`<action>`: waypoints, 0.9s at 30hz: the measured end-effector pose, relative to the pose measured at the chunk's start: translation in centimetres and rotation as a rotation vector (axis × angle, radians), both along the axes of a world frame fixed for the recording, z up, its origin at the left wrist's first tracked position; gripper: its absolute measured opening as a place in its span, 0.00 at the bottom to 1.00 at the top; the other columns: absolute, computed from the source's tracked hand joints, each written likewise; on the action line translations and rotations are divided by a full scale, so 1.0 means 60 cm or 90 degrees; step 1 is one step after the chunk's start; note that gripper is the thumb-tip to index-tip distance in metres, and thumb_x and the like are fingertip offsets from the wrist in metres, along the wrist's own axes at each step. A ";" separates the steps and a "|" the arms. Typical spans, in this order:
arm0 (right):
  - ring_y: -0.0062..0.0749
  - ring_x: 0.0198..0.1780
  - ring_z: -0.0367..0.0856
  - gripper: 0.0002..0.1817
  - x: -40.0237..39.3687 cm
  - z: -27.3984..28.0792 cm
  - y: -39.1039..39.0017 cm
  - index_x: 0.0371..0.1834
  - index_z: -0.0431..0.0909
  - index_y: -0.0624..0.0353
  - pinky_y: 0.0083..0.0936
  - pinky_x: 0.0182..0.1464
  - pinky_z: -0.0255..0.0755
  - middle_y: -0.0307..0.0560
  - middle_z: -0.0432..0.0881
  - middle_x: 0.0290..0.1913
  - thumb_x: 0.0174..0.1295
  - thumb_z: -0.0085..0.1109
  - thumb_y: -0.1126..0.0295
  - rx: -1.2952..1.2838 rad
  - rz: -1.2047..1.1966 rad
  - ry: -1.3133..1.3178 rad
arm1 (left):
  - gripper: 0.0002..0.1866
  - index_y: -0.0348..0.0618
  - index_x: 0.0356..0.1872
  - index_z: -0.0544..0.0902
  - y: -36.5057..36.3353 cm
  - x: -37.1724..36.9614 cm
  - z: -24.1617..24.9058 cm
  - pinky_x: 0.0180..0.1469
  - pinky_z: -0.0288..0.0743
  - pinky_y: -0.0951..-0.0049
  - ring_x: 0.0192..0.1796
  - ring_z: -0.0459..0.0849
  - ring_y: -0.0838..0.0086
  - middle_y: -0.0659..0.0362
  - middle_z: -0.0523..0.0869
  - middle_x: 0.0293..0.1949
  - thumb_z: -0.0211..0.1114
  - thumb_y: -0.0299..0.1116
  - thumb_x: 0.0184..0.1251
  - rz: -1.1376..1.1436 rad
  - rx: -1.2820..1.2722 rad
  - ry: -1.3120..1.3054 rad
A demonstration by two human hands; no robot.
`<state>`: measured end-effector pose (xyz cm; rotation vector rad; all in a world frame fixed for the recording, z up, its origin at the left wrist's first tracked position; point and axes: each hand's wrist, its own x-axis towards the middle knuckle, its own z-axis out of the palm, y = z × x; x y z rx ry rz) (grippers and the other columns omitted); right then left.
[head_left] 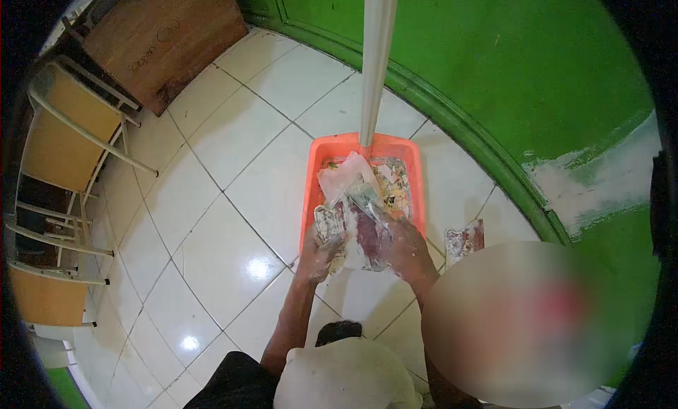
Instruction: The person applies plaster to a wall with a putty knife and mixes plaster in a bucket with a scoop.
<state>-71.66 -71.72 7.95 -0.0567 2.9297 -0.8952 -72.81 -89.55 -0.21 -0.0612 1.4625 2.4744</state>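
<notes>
My left hand (323, 252) is closed on the left side of a flat maroon piece (367, 236) smeared with white paste. Its left part is thickly crusted with white. At the right side of the same piece, my right hand (404, 245) is closed, its fingers partly hidden. A small grey-green patch (363, 193) shows at the far end by the right fingers; what it is I cannot tell. Both hands are over the near part of an orange dustpan (313, 165), which holds a crumpled pale sheet (346, 172) and scraps of debris (395, 186).
The dustpan's pale handle (378, 56) rises upright. A white-smeared maroon piece (465, 241) lies on the tiled floor (240, 155) to the right. Beyond stands a green wall (508, 49) with a white patch (593, 176). Chairs (70, 133) and a wooden panel (166, 42) line the left.
</notes>
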 end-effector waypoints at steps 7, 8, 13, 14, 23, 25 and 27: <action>0.58 0.49 0.79 0.21 -0.028 -0.027 -0.021 0.64 0.73 0.52 0.45 0.52 0.73 0.65 0.80 0.47 0.66 0.50 0.68 -0.049 -0.051 -0.024 | 0.24 0.39 0.61 0.72 -0.025 0.020 -0.066 0.48 0.76 0.74 0.46 0.78 0.80 0.64 0.80 0.48 0.65 0.33 0.65 -0.031 -0.040 0.030; 0.58 0.49 0.79 0.22 -0.038 -0.031 -0.024 0.64 0.73 0.52 0.45 0.52 0.73 0.64 0.80 0.48 0.66 0.51 0.68 -0.057 -0.063 0.032 | 0.22 0.40 0.58 0.74 -0.036 0.028 -0.099 0.45 0.76 0.76 0.43 0.78 0.81 0.65 0.79 0.44 0.66 0.37 0.65 -0.020 -0.084 0.051; 0.57 0.51 0.79 0.22 -0.054 0.012 -0.076 0.63 0.72 0.55 0.44 0.56 0.72 0.62 0.81 0.52 0.65 0.52 0.68 -0.171 -0.059 -0.023 | 0.17 0.46 0.49 0.74 -0.111 0.005 -0.049 0.31 0.73 0.81 0.34 0.75 0.83 0.69 0.76 0.35 0.65 0.43 0.66 0.052 -0.092 0.019; 0.54 0.49 0.81 0.21 -0.045 0.017 -0.102 0.62 0.72 0.58 0.43 0.54 0.73 0.60 0.82 0.50 0.66 0.52 0.68 -0.220 -0.035 0.107 | 0.17 0.46 0.51 0.74 -0.148 -0.003 -0.059 0.33 0.74 0.80 0.35 0.77 0.82 0.67 0.77 0.38 0.63 0.43 0.68 0.073 -0.102 0.048; 0.28 0.36 0.79 0.18 -0.049 -0.053 -0.111 0.50 0.77 0.63 0.26 0.42 0.75 0.46 0.81 0.36 0.71 0.50 0.59 -0.643 0.103 -0.265 | 0.31 0.35 0.71 0.61 -0.294 -0.051 -0.057 0.74 0.58 0.63 0.70 0.68 0.64 0.50 0.69 0.68 0.55 0.19 0.65 -0.039 0.296 -0.148; 0.23 0.34 0.79 0.17 -0.031 -0.103 -0.122 0.46 0.78 0.61 0.24 0.40 0.75 0.40 0.79 0.31 0.70 0.53 0.56 -0.585 0.130 0.029 | 0.31 0.32 0.70 0.61 -0.295 -0.058 -0.064 0.75 0.54 0.63 0.71 0.66 0.64 0.49 0.68 0.69 0.56 0.21 0.65 -0.108 0.296 -0.122; 0.21 0.26 0.77 0.18 -0.024 -0.099 -0.122 0.44 0.78 0.59 0.23 0.31 0.74 0.37 0.76 0.25 0.69 0.54 0.54 -0.850 0.070 -0.223 | 0.31 0.30 0.70 0.62 -0.336 -0.088 -0.136 0.76 0.53 0.63 0.71 0.65 0.64 0.49 0.69 0.68 0.56 0.22 0.65 -0.113 0.300 -0.165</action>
